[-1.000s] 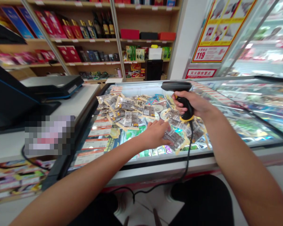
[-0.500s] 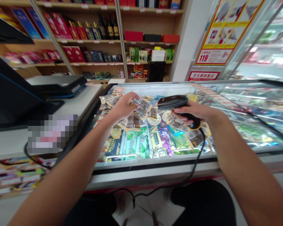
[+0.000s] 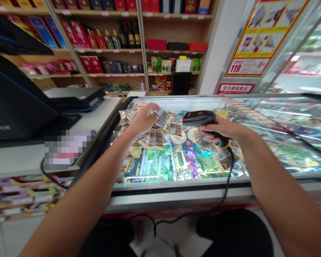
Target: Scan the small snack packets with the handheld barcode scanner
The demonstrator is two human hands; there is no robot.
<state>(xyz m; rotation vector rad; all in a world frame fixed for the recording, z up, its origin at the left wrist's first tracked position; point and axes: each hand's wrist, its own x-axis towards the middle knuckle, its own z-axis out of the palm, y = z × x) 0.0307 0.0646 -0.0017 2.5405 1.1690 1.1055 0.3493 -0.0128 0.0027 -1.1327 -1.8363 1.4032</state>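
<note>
My left hand (image 3: 146, 119) pinches the edge of a small snack packet (image 3: 162, 117) with a clear, printed front, above the freezer's glass top. In my right hand (image 3: 222, 127) is a black barcode scanner (image 3: 199, 117), its head pointing left toward that packet; fingers wrap round its handle. Several similar packets lie spread on the glass, among them one packet (image 3: 155, 138) below my left hand and another packet (image 3: 175, 129) between the hands. The scanner's black cable (image 3: 228, 178) hangs from the handle over the freezer's front edge.
The chest freezer (image 3: 176, 194) shows colourful frozen packs (image 3: 157, 162) under its glass. A counter (image 3: 107, 117) on the left bears a black register screen (image 3: 16, 103) and a flat scale (image 3: 75, 96). Shelves (image 3: 107, 48) of boxes and bottles stand behind.
The whole view has shifted slightly, so the scene sits a little further right. Both hands keep their hold, the packet in the left and the scanner in the right.
</note>
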